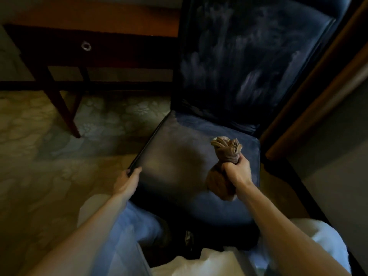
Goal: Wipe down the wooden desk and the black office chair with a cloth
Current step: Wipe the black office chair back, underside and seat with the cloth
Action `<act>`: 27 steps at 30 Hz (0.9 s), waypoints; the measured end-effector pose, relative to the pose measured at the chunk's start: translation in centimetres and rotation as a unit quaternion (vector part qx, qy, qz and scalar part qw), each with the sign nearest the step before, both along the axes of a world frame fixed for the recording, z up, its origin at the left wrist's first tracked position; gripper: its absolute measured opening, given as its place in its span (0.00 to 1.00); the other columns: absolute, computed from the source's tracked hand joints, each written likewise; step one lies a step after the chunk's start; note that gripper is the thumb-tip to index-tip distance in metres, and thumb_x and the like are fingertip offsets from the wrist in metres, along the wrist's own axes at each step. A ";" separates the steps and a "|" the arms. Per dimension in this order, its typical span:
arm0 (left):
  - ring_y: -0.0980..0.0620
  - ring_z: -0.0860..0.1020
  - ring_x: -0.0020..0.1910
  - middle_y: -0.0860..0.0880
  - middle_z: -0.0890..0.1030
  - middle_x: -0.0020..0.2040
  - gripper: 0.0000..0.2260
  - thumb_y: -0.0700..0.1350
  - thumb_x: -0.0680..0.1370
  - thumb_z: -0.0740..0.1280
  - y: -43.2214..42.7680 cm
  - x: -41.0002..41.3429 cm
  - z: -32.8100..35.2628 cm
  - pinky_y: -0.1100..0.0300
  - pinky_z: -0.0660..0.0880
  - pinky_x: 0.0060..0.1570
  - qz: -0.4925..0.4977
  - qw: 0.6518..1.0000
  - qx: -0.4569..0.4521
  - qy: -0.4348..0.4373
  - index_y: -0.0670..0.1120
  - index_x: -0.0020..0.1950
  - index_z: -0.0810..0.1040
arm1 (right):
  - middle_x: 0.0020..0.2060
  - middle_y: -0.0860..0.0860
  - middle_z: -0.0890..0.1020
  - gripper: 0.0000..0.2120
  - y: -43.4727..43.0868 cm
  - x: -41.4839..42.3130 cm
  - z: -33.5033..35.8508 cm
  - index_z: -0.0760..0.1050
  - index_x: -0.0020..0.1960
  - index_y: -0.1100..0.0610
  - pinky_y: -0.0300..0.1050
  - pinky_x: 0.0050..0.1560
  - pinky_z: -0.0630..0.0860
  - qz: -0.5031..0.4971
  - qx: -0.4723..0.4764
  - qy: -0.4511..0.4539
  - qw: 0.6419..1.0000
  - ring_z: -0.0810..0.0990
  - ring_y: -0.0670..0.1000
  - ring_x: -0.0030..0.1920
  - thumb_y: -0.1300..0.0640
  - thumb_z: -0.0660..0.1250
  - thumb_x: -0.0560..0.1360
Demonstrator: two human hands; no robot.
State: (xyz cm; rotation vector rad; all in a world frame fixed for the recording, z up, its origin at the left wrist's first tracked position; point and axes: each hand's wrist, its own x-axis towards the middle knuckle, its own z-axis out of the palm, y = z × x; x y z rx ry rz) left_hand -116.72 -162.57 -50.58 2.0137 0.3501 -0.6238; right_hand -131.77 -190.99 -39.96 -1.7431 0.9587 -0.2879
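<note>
A dim room is seen from above, looking down over two bare forearms toward a chair; at the upper left, the wooden counter [95, 18] is shown well apart from both hands, its top only partly in view under weak light, so whether it has been wiped cannot be told; below it a patterned carpet [39, 156] is spread. Left of centre, the left hand [127, 178] is set on the left edge of the black chair [175, 162]; its grip is curled round that edge, seemingly to steady the chair. On the seat's right part, the brown cloth [226, 150] is bunched in the right hand [238, 169]; that grip is closed tight round the cloth's middle, with one end pointing up and the other pressed toward the seat. Pale smears are visible across the chair's tall back [249, 56]; the seat appears to be mid-wipe, and the back is judged to need wiping yet.
</note>
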 end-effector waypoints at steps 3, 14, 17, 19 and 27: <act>0.40 0.73 0.71 0.41 0.74 0.73 0.34 0.64 0.79 0.67 0.5 -0.3 2.1 0.50 0.70 0.69 -0.053 0.998 0.014 0.033 0.43 0.77 0.69 | 0.47 0.52 0.84 0.21 0.2 1.3 0.9 0.75 0.57 0.45 0.57 0.55 0.81 0.022 -0.007 -0.018 1.000 0.83 0.55 0.49 0.68 0.65 0.71; 0.39 0.79 0.62 0.39 0.81 0.63 0.21 0.55 0.82 0.66 1.0 1.4 4.8 0.43 0.76 0.65 -0.133 0.991 -0.005 0.030 0.41 0.67 0.77 | 0.46 0.52 0.84 0.21 -0.2 2.5 2.9 0.76 0.61 0.50 0.55 0.54 0.81 0.042 -0.037 -0.041 0.998 0.83 0.55 0.49 0.65 0.65 0.71; 0.45 0.79 0.60 0.46 0.81 0.58 0.15 0.59 0.82 0.66 2.1 2.6 7.9 0.46 0.74 0.62 -0.149 0.989 -0.022 -0.004 0.50 0.61 0.78 | 0.48 0.53 0.84 0.22 0.7 2.7 4.2 0.77 0.62 0.51 0.57 0.56 0.81 0.008 -0.028 -0.048 0.998 0.82 0.56 0.49 0.65 0.66 0.70; 0.50 0.77 0.58 0.52 0.79 0.55 0.11 0.62 0.81 0.66 3.0 3.4 10.2 0.49 0.69 0.58 -0.137 0.989 -0.030 -0.047 0.57 0.54 0.77 | 0.47 0.52 0.84 0.23 1.1 2.9 5.3 0.77 0.62 0.51 0.57 0.56 0.82 0.002 -0.025 -0.059 0.998 0.83 0.55 0.48 0.65 0.65 0.69; 0.47 0.74 0.65 0.50 0.76 0.60 0.05 0.57 0.84 0.63 5.3 2.9 19.3 0.47 0.68 0.66 -0.109 0.980 -0.092 -0.137 0.57 0.52 0.73 | 0.46 0.51 0.84 0.25 2.9 1.3 11.4 0.77 0.60 0.47 0.49 0.48 0.81 0.032 -0.059 -0.124 0.990 0.84 0.54 0.49 0.68 0.64 0.68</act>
